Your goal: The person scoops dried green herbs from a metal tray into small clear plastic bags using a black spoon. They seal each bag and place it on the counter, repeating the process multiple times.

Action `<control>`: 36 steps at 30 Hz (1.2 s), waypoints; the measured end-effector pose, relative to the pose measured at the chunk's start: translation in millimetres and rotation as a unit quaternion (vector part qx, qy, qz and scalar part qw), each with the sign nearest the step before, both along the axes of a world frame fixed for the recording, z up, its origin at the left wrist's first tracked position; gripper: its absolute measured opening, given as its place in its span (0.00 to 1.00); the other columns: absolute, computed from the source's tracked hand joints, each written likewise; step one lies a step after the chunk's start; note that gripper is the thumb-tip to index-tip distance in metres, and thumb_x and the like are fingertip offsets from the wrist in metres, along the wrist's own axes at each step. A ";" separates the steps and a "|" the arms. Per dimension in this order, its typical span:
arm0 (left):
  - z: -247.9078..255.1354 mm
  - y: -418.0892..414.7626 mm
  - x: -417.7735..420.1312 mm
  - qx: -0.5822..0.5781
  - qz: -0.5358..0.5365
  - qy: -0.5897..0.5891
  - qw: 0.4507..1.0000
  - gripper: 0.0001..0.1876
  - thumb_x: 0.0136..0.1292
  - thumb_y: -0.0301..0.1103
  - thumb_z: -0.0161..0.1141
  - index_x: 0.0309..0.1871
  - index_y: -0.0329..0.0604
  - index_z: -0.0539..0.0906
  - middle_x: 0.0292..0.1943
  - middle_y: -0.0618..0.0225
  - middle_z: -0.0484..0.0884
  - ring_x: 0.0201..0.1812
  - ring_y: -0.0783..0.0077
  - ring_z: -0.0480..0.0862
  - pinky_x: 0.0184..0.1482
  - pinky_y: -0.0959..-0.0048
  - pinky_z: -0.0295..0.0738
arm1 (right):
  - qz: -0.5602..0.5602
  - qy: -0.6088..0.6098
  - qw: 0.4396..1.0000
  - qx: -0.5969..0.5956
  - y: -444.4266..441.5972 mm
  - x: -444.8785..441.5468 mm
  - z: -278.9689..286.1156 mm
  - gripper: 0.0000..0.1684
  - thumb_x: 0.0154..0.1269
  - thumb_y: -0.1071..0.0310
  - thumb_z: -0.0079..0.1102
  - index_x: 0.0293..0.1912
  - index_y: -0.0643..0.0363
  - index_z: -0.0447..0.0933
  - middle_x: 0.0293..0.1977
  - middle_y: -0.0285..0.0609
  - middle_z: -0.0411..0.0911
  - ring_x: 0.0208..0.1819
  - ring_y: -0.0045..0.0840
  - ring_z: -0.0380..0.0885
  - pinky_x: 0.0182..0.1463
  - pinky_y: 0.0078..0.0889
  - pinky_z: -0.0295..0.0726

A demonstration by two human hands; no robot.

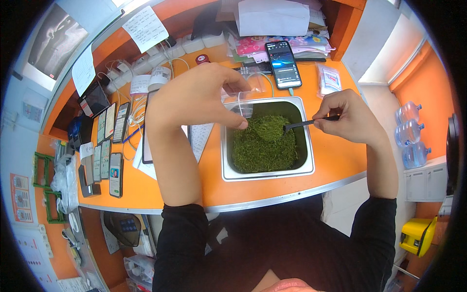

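Observation:
A steel food pan [310, 160] stands before me, holding finely chopped green leaves [262, 155]. My right hand [341, 116] pinches the handle of a black plastic utensil [301, 124], probably a fork or spoon. Its far end is in a lighter green clump [270, 128] over the pan. Above the pan's left back corner, my left hand [204, 96] curves its thumb and fingers around a clear plastic piece [245, 108], perhaps a bag or a small cup. The hand hides part of this piece, so its full shape is unclear.
Behind the pan lies a lit smartphone [282, 65] with a cable plugged in. A small printed packet [329, 79] is to its right. Several phones [116, 175] lie at the left, near a tablet [146, 146] and papers [200, 138]. White chargers [153, 60] and cables line the back.

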State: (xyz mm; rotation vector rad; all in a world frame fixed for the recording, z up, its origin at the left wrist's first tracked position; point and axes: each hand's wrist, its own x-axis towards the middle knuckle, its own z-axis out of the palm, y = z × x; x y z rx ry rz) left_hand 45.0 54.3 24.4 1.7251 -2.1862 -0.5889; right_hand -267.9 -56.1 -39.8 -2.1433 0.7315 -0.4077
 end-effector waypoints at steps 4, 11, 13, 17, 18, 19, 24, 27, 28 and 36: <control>-5.9 -10.7 -1.6 0.038 -0.037 0.005 0.999 0.38 0.44 0.40 0.85 0.61 0.35 0.86 0.52 0.55 0.90 0.56 0.58 0.87 0.63 0.63 0.78 | -0.029 0.010 0.999 0.016 4.1 -8.0 21.4 0.06 0.60 0.72 0.72 0.34 0.66 0.88 0.27 0.38 0.85 0.32 0.18 0.80 0.37 0.24 0.78; -8.0 -13.6 -13.2 0.069 -0.056 0.035 0.995 0.37 0.47 0.39 0.84 0.62 0.33 0.85 0.53 0.54 0.90 0.57 0.59 0.88 0.62 0.61 0.81 | -0.038 -0.012 0.999 -0.022 2.9 -16.5 40.9 0.05 0.61 0.72 0.72 0.34 0.65 0.88 0.28 0.37 0.85 0.32 0.17 0.81 0.37 0.22 0.78; -9.0 -13.5 -19.1 0.060 -0.068 0.036 0.995 0.36 0.48 0.39 0.83 0.62 0.35 0.85 0.52 0.54 0.90 0.54 0.60 0.88 0.59 0.62 0.82 | -0.032 -0.022 0.999 -0.017 3.2 -14.7 40.1 0.05 0.61 0.72 0.72 0.34 0.65 0.88 0.27 0.36 0.85 0.31 0.17 0.80 0.36 0.22 0.77; -23.0 -22.2 -29.4 0.036 -0.110 0.036 0.993 0.36 0.50 0.41 0.82 0.63 0.37 0.85 0.49 0.55 0.90 0.48 0.62 0.89 0.51 0.64 0.84 | -0.026 -0.020 0.999 -0.007 7.7 -8.1 34.5 0.06 0.62 0.70 0.72 0.34 0.65 0.88 0.26 0.36 0.84 0.30 0.15 0.79 0.34 0.22 0.75; -25.9 -24.2 -32.3 0.031 -0.123 0.030 0.992 0.35 0.50 0.41 0.82 0.63 0.38 0.85 0.48 0.56 0.90 0.46 0.63 0.88 0.49 0.65 0.84 | -0.024 -0.017 1.000 -0.006 9.2 -5.8 33.6 0.07 0.63 0.70 0.72 0.34 0.65 0.88 0.26 0.35 0.84 0.30 0.15 0.78 0.34 0.22 0.75; -28.4 -26.5 -35.4 0.026 -0.135 0.024 0.990 0.35 0.50 0.41 0.82 0.63 0.38 0.85 0.48 0.57 0.90 0.44 0.63 0.88 0.47 0.65 0.83 | -0.028 -0.007 0.999 -0.017 11.3 -3.0 33.1 0.06 0.62 0.70 0.72 0.34 0.65 0.88 0.26 0.36 0.84 0.30 0.16 0.79 0.34 0.23 0.75; -26.6 -33.5 -51.3 0.012 -0.180 0.032 0.983 0.31 0.52 0.38 0.79 0.60 0.40 0.86 0.46 0.60 0.90 0.42 0.66 0.88 0.44 0.66 0.83 | 0.004 -0.033 0.975 -0.218 29.6 6.5 20.7 0.04 0.59 0.77 0.73 0.35 0.63 0.85 0.29 0.38 0.80 0.28 0.19 0.76 0.31 0.23 0.70; -31.2 -34.9 -45.1 0.017 -0.188 0.048 0.981 0.29 0.52 0.35 0.77 0.60 0.40 0.86 0.47 0.61 0.90 0.42 0.68 0.88 0.43 0.68 0.83 | 0.071 0.033 0.865 -0.496 44.9 10.4 26.3 0.07 0.55 0.75 0.71 0.36 0.62 0.85 0.33 0.40 0.79 0.31 0.27 0.77 0.36 0.31 0.72; -32.9 -35.4 -38.8 0.030 -0.190 0.059 0.980 0.29 0.52 0.34 0.77 0.60 0.41 0.86 0.48 0.62 0.90 0.43 0.69 0.88 0.44 0.69 0.84 | 0.079 0.038 0.842 -0.533 51.8 10.9 27.4 0.09 0.54 0.73 0.71 0.37 0.62 0.85 0.34 0.40 0.79 0.32 0.27 0.77 0.37 0.32 0.71; -26.8 -45.5 -14.7 0.178 -0.207 0.135 0.952 0.29 0.52 0.25 0.75 0.61 0.41 0.85 0.55 0.67 0.86 0.56 0.72 0.84 0.55 0.67 0.85 | 0.072 0.016 0.724 -0.686 72.0 7.5 25.3 0.16 0.51 0.70 0.69 0.41 0.66 0.86 0.40 0.43 0.82 0.37 0.29 0.80 0.38 0.36 0.68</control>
